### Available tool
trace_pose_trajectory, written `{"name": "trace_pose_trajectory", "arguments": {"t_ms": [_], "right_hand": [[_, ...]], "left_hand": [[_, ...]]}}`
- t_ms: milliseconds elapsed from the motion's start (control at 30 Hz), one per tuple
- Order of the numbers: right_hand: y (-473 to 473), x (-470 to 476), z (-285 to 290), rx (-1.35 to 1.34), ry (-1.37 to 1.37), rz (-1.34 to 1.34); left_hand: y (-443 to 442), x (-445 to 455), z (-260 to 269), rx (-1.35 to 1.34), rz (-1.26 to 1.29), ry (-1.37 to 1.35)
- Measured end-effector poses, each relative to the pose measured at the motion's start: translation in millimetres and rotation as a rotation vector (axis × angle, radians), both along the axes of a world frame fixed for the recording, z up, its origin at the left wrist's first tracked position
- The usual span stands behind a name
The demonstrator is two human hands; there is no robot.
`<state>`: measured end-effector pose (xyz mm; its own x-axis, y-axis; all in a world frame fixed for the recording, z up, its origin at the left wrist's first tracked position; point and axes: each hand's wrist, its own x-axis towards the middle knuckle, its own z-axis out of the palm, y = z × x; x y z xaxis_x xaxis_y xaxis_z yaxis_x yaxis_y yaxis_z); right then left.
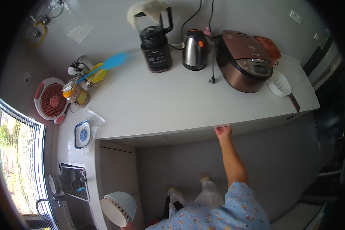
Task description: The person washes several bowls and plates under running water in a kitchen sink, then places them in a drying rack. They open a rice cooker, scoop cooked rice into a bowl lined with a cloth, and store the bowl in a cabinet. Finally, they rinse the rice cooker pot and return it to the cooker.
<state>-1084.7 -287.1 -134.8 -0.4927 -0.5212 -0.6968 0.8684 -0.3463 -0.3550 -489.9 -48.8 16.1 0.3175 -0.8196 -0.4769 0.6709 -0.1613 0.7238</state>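
Note:
My right hand (223, 132) is at the front edge of the white countertop (172, 109), its fingers curled at the top of the cabinet front below; the fingertips are partly hidden under the edge. At the bottom left, my left hand (128, 226) grips a stack of bowls (119, 208), tilted on its side, a light blue one outside and a cream one with a patterned rim. Most of that hand is cut off by the picture's edge.
On the counter stand a blender (156, 49), an electric kettle (195, 50), a rice cooker (244, 63), a white strainer (279, 84), a blue fly swatter (114, 60), a jar (80, 97) and a blue-patterned dish (82, 134). A fan (51, 100) and a sink (77, 210) are at left.

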Motion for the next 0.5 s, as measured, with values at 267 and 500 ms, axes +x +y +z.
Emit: {"name": "trace_pose_trajectory", "arguments": {"t_ms": [267, 500], "right_hand": [[14, -10, -22, -0.210, -0.142, -0.083], [70, 44, -26, -0.162, -0.388, -0.093]], "left_hand": [[-4, -121, 6, -0.023, -0.130, 0.057], [-5, -162, 15, -0.096, -0.213, 0.078]]}}
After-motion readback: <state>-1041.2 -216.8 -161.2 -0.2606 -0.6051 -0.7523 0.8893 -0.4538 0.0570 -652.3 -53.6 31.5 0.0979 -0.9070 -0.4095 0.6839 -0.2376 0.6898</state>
